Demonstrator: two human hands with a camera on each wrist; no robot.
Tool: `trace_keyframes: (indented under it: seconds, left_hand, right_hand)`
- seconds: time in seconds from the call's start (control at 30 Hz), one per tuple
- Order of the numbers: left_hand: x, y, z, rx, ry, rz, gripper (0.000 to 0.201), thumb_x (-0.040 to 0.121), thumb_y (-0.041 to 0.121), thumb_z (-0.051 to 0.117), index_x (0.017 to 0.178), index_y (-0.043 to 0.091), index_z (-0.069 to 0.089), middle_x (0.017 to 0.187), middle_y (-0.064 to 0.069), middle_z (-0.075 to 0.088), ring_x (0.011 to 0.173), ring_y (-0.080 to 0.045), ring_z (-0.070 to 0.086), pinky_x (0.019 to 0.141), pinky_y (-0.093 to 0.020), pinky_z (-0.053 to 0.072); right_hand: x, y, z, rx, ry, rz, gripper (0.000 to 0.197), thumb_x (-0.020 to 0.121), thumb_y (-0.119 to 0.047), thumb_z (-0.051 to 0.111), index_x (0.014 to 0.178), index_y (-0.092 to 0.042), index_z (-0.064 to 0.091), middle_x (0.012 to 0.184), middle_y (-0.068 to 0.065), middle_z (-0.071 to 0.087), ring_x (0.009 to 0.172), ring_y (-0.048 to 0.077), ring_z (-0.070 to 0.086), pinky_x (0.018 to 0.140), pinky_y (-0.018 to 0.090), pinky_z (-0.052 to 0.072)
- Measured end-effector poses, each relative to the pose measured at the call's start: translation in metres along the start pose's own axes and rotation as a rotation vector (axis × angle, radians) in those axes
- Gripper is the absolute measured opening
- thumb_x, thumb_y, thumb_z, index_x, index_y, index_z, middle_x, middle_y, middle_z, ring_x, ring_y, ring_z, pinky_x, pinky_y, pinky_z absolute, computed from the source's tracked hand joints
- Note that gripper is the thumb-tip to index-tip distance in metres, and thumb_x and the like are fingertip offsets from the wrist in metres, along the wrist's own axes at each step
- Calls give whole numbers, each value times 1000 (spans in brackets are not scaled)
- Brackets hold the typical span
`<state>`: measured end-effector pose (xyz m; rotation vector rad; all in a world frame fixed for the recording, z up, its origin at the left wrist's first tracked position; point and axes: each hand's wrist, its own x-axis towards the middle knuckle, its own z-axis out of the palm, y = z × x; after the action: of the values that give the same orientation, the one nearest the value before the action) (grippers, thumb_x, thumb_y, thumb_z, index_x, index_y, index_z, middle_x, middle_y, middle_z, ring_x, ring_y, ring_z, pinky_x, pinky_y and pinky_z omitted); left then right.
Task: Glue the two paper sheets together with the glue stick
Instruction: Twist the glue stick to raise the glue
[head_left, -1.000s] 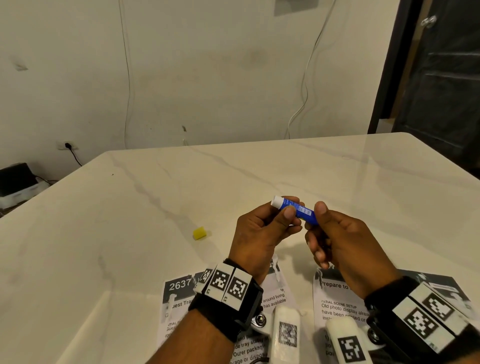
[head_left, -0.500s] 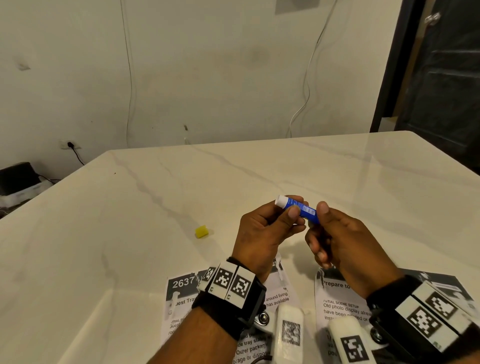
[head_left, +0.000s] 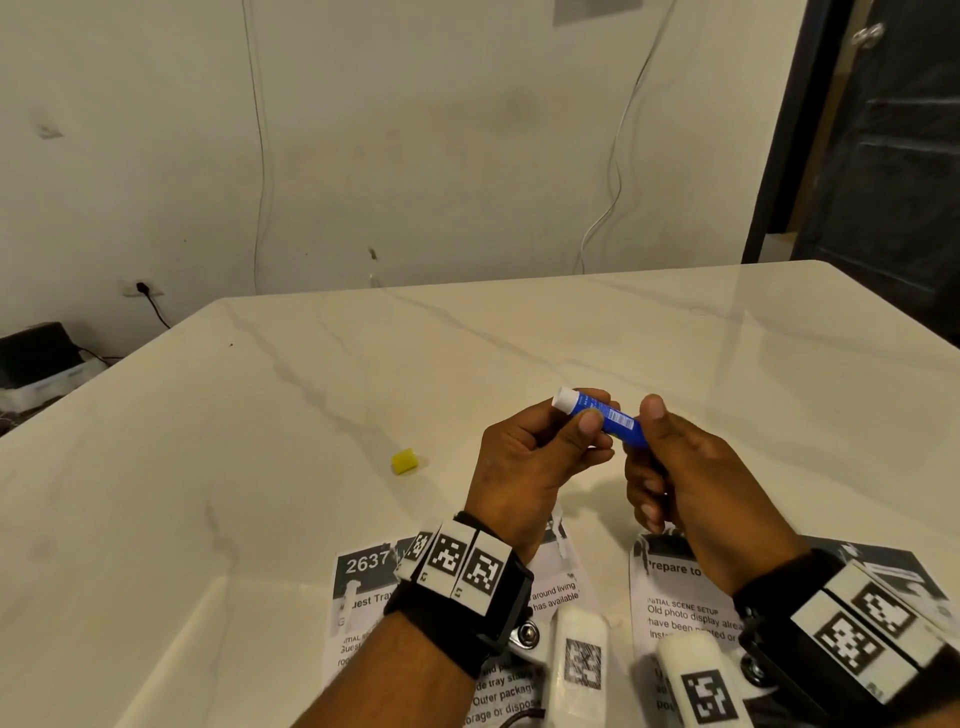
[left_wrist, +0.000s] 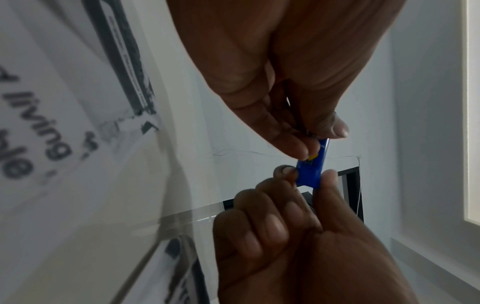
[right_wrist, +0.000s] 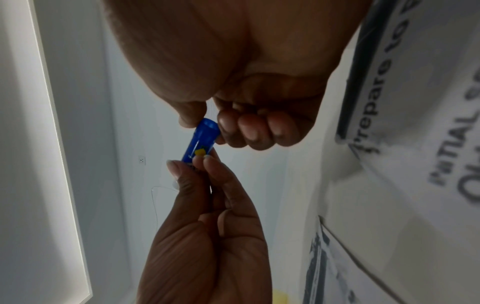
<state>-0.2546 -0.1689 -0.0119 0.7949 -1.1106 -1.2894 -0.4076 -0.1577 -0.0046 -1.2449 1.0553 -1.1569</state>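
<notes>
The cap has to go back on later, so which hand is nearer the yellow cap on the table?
Left. The left hand holds the glue stick just right of the yellow cap; the right hand grips the stick's other end, farther right.

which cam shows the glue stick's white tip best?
Head view: the glue stick lies across both hands with its white tip exposed past the left hand. Both wrist views show only the blue barrel between fingers; the tip is hidden.
</notes>
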Motion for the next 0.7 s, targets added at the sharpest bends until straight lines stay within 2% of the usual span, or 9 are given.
trace_keyframes:
  seconds: [0.07, 0.13, 0.17, 0.27, 0.33, 0.47, 0.6, 0.7]
  left_hand:
    - [0, 0, 0, -5, -3, 1, 30, 82, 24, 68, 109, 10, 72, 102, -7, 74, 77, -12, 65, 81, -28, 56]
    - [-1, 0, 1, -15, -4, 1, 28, 82, 23, 68, 107, 12, 73, 102, -7, 74, 77, -13, 64, 81, -28, 56]
    - [-1, 0, 1, -18, -4, 2, 28, 82, 23, 68, 107, 12, 73, 102, -7, 74, 77, -13, 64, 81, -28, 56]
    - [0, 0, -1, -13, -4, 9, 29, 82, 24, 68, 108, 12, 73, 100, -6, 74, 79, -13, 65, 82, -29, 56]
    - [0, 1, -2, -6, -3, 9, 29, 82, 24, 68, 108, 12, 74, 96, -6, 73, 79, -14, 65, 82, -28, 56]
    - [0, 1, -1, 9, -3, 11, 29, 82, 24, 68, 108, 12, 73, 95, -6, 73, 79, -14, 65, 81, -28, 56]
    - [0, 1, 0, 8, -10, 9, 33, 83, 24, 67, 111, 7, 72, 100, -8, 73, 76, -12, 64, 81, -28, 56]
    - [0, 2, 1, -8, -8, 9, 34, 82, 24, 67, 111, 6, 72, 100, -9, 73, 76, -13, 64, 80, -27, 56]
  right_hand:
    - [0, -1, 0, -24, 13, 25, 60, 88, -69, 40, 79, -12, 57, 59, 5, 39, 49, 19, 39, 54, 35, 39]
    - [0, -1, -1, -35, 13, 42, 61, 86, -71, 38, 77, -14, 58, 58, 5, 44, 48, 18, 41, 53, 33, 40]
    - [0, -1, -1, -34, 9, 44, 59, 86, -71, 37, 81, -17, 60, 60, 5, 47, 49, 18, 42, 53, 33, 41]
    - [0, -1, 0, 5, -39, 30, 50, 84, -70, 43, 107, -30, 63, 65, 5, 50, 51, 17, 43, 51, 32, 40]
    - [0, -1, 0, 33, -56, 0, 44, 84, -63, 51, 109, -29, 64, 65, 5, 49, 51, 18, 41, 50, 33, 37]
    - [-1, -1, 0, 12, -25, -45, 43, 88, -59, 50, 101, -21, 67, 60, 1, 43, 50, 18, 40, 52, 35, 38]
    - [0, -2, -1, -42, 16, 8, 59, 90, -66, 40, 75, -12, 61, 53, 2, 40, 48, 19, 39, 53, 33, 40]
    - [-1, -3, -1, -51, 14, 31, 64, 86, -71, 37, 76, -12, 61, 55, 4, 44, 48, 19, 41, 53, 33, 40]
